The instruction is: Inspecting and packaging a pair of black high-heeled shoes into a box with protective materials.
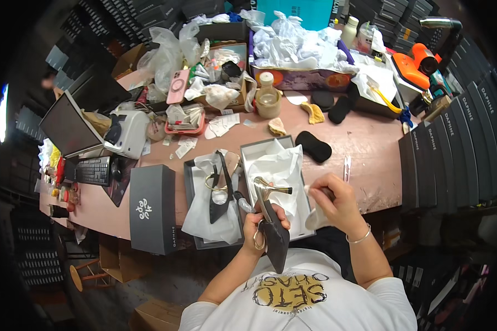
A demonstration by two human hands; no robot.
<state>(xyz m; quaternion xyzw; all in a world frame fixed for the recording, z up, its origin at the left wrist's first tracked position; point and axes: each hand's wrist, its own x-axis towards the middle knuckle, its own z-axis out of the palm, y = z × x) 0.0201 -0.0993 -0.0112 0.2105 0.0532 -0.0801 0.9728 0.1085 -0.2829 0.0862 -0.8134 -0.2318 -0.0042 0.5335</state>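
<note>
A black high-heeled shoe sits gripped in the left hand at the desk's near edge, while the right hand closes around a white cloth; its mate lies boxed just left, apparently awaiting wiping.

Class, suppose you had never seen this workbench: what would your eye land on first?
Probably the black high-heeled shoe with a gold heel, held in the left hand at the near table edge, while the right hand presses a white cloth beside it. Its partner shoe lies in an open box left of it.
</note>
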